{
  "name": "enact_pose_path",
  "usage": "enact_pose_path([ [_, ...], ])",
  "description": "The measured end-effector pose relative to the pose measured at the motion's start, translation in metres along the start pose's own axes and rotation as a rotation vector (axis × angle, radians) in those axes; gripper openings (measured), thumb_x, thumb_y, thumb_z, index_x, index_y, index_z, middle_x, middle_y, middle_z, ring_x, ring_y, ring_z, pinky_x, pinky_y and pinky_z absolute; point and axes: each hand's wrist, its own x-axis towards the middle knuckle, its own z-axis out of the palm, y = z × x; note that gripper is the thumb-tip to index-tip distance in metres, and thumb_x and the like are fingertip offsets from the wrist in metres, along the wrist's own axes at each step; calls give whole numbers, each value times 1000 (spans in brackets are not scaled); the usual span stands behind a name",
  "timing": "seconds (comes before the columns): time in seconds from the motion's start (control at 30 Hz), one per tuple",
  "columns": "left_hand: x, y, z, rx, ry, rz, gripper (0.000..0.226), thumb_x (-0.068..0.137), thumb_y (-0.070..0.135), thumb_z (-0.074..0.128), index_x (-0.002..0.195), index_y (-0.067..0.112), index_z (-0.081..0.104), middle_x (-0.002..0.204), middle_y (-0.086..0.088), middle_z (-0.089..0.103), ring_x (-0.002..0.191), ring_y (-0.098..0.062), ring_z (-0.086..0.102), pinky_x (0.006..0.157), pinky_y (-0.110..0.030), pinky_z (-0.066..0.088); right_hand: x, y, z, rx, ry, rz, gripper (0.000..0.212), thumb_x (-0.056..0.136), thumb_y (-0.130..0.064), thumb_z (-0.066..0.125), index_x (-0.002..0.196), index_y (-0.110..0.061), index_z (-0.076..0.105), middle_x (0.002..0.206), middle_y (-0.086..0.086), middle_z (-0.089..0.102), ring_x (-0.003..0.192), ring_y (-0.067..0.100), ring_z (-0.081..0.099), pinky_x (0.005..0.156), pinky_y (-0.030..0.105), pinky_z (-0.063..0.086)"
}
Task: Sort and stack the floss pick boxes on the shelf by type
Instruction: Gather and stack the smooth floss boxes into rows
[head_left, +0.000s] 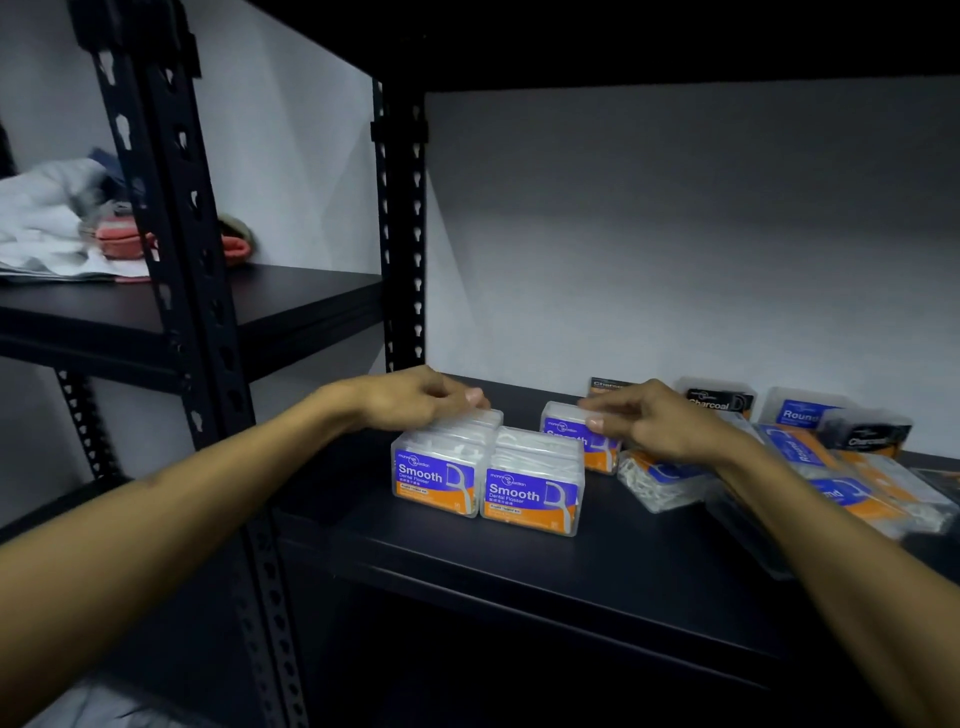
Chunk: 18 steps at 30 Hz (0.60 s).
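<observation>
While the far-left shelf (291, 291) at 10 o'clock just holds some crumpled cloth (47, 218) and a pinkish pouch (122, 241), the action's on the main black shelf (519, 561) in the middle. Left hand (410, 400) rests on top of the left Smooth box (436, 475), fingers curled over its lid, looks like it's gripping it. Touching that one on its 3 o'clock side is a second Smooth box (532, 493), both upright with labels facing out. Further back toward 1 o'clock there's a third Smooth box (576, 431), and the right hand (660, 423) pinches its top edge between thumb and fingertips. Over at 3 o'clock it's a messy heap: Round boxes (800, 447) lying tilted on each other, plus Charcoal boxes (719, 400) standing near the back wall (675, 234), and one dark Charcoal box (867, 434) sitting on the pile.
</observation>
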Motion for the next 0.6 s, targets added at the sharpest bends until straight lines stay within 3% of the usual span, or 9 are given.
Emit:
enact_pose_path([
  [0.07,-1,-5,12,16,22,14,55,95,68,35,134,35,57,127,9,66,110,-6,65,99,-30,50,-1,-3,3,-15,1,-22,43,96,-30,62,137,-20,59,121,-2,68,93,0,64,74,12,50],
  [0.13,0,-12,20,37,77,20,62,87,79,34,133,43,52,133,8,59,114,-9,62,101,-37,50,0,-5,7,3,0,-40,41,96,-28,62,136,-20,60,125,-1,68,102,5,65,92,23,53],
  [0.27,0,-12,28,-4,160,20,34,96,59,47,125,44,56,128,2,58,106,-12,65,95,-33,53,-1,-13,14,-27,-16,-62,40,97,-31,60,136,-21,61,131,-2,65,117,10,60,105,32,46],
  [0.4,-2,-9,31,-72,192,-11,32,97,51,52,127,40,57,131,3,55,102,-12,66,85,-27,55,-4,-21,20,41,-5,-101,35,97,-29,60,131,-19,64,125,-11,65,100,-5,61,85,9,48],
  [0.5,-4,-6,33,-89,209,-13,33,98,49,52,128,37,57,129,5,53,100,-9,65,82,-23,53,-6,-25,24,76,6,-94,31,98,-35,58,124,-23,69,117,-14,69,93,-12,60,85,11,48],
  [0.6,-6,-5,33,-95,219,-20,32,98,50,52,128,39,57,128,5,54,99,-9,66,86,-28,55,-13,-33,26,86,-2,-83,35,96,-47,56,119,-27,72,107,-19,69,90,-10,61,82,11,48],
])
